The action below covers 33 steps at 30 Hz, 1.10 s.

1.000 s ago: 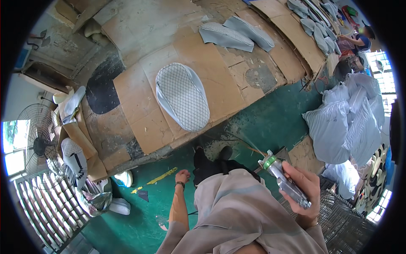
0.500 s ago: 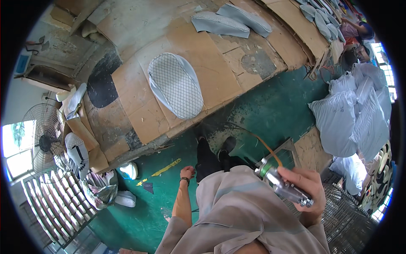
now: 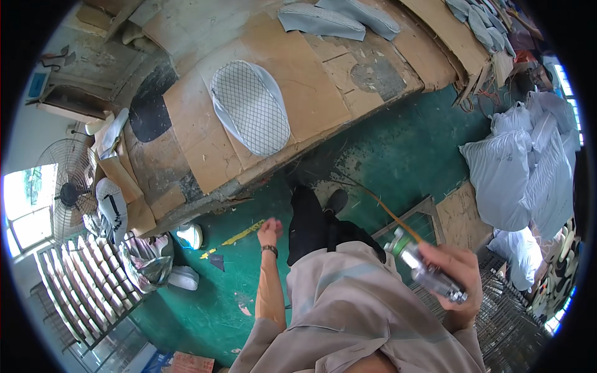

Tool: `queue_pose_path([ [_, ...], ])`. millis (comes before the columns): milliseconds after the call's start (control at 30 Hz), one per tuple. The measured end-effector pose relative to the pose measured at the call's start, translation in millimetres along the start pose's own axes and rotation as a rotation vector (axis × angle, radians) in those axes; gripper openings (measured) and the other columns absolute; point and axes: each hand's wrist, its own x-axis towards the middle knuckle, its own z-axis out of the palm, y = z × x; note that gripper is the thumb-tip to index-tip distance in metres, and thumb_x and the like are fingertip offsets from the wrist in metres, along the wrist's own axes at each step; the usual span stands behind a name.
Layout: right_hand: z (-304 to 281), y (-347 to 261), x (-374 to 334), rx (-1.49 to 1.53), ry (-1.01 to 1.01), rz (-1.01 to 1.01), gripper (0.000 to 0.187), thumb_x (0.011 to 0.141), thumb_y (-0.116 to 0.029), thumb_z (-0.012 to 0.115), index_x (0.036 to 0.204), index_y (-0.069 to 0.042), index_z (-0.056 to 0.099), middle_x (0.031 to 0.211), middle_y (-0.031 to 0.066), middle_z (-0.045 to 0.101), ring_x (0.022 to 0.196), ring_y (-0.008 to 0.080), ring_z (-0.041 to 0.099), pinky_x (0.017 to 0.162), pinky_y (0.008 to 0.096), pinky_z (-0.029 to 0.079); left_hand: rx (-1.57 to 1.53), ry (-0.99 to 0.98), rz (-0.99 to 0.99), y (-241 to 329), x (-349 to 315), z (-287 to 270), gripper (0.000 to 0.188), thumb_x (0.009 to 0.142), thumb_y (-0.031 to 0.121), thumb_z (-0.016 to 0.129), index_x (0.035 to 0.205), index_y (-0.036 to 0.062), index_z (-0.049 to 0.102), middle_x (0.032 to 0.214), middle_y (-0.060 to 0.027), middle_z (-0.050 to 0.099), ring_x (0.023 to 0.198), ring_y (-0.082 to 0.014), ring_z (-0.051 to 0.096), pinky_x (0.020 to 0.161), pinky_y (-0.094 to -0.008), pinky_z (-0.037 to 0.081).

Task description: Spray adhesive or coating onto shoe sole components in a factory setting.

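In my right hand (image 3: 454, 273) is a metal spray gun (image 3: 429, 267) with a green ring, my fingers wrapped around its body. A thin orange hose (image 3: 390, 214) runs from near it toward the floor. My left hand (image 3: 269, 232) is out over the green floor, its fingers curled with nothing visible in them. Beyond both hands, a pale oval pad (image 3: 252, 109) with a dark diamond mesh pattern lies on cardboard (image 3: 314, 93) on the workbench. Neither hand touches the pad.
More grey padded pieces (image 3: 323, 22) lie farther back on the bench. At the right stand stuffed white sacks (image 3: 500, 180) and a metal frame (image 3: 429, 217). To the left are a standing fan (image 3: 68, 193), a rack of pale strips (image 3: 87, 289) and a white shoe (image 3: 189, 236).
My left hand has risen slightly, toward the bench. The bench and pad sit a little higher in view. The spray gun stays in my right hand.
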Motion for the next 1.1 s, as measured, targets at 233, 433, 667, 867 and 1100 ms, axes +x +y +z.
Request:
queue_pose_path([
  [233, -15, 4, -13, -0.05, -0.011, 0.06, 0.057, 0.073, -0.01, 0.081, 0.128, 0.003, 0.073, 0.082, 0.0158, 0.069, 0.067, 0.0279, 0.067, 0.062, 0.0338, 0.05, -0.258, 0.024, 0.337, 144, 25, 66, 0.025, 0.106, 0.02, 0.065, 0.126, 0.0044, 0.07, 0.109, -0.0085, 0.076, 0.092, -0.0185, 0.073, 0.071, -0.0344, 0.063],
  [433, -19, -4, 10, -0.029, 0.115, 0.023, 0.06, 0.072, -0.014, 0.081, 0.128, 0.005, 0.072, 0.078, 0.0149, 0.066, 0.063, 0.027, 0.064, 0.061, 0.0333, 0.048, 0.063, 0.173, 0.455, 240, 57, 103, 0.038, 0.093, 0.029, 0.081, 0.112, -0.0031, 0.075, 0.092, -0.0092, 0.077, 0.076, -0.0165, 0.074, 0.064, -0.0298, 0.061],
  [667, -14, -20, 57, -0.123, 0.172, -0.026, 0.06, 0.072, -0.014, 0.082, 0.127, 0.005, 0.072, 0.08, 0.0154, 0.068, 0.068, 0.0262, 0.066, 0.064, 0.0328, 0.049, 0.568, 0.203, 0.42, 279, 53, 97, 0.038, 0.087, 0.033, 0.084, 0.096, -0.0042, 0.081, 0.075, -0.0093, 0.077, 0.063, -0.0154, 0.074, 0.061, -0.0287, 0.06],
  [867, -9, -29, 82, -0.105, 0.082, -0.014, 0.058, 0.072, -0.005, 0.081, 0.128, 0.004, 0.072, 0.085, 0.0174, 0.071, 0.071, 0.0277, 0.069, 0.066, 0.0342, 0.052, 0.847, 0.307, 0.573, 292, 37, 103, 0.03, 0.083, 0.031, 0.083, 0.085, 0.0006, 0.082, 0.066, -0.007, 0.074, 0.062, -0.0164, 0.073, 0.063, -0.0327, 0.058],
  [1100, -10, -19, 93, -0.1, 0.055, -0.013, 0.064, 0.073, 0.0, 0.08, 0.136, 0.004, 0.067, 0.086, 0.018, 0.069, 0.071, 0.0306, 0.068, 0.066, 0.0349, 0.053, 0.672, 0.243, 0.597, 325, -2, 106, 0.026, 0.078, 0.028, 0.083, 0.078, 0.0021, 0.08, 0.062, -0.0073, 0.072, 0.06, -0.017, 0.071, 0.063, -0.0326, 0.055],
])
